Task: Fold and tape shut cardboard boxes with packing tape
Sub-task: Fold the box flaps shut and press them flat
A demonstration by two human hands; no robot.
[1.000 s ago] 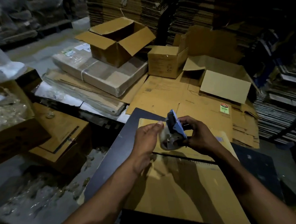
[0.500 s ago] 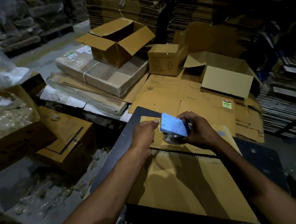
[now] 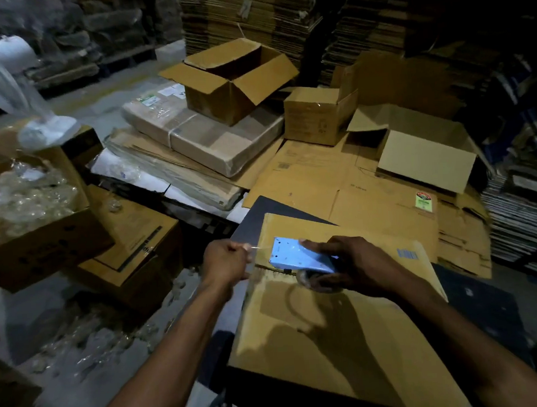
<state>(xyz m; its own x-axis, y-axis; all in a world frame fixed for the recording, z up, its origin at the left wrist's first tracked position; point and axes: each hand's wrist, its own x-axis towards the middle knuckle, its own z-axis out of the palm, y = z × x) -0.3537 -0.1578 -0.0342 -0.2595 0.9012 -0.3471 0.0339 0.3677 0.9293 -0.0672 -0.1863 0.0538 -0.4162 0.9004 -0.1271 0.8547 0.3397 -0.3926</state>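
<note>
Here both forearms reach forward over a flattened cardboard box (image 3: 333, 335) lying on a dark table (image 3: 478, 309). The right hand (image 3: 357, 264) curls around a blue tape dispenser (image 3: 299, 256), held just above the box's seam. The left hand (image 3: 225, 263), fisted, pinches the clear tape end (image 3: 257, 248), stretched taut between hand and dispenser.

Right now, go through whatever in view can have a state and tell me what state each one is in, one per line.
Left hand: pinching the tape end.
Right hand: gripping the tape dispenser.
Tape dispenser: held above the box, clear strip drawn out leftward.
Box on the table: top flaps folded shut.
Big box at back: flaps open.
Small box: one flap up.
</note>
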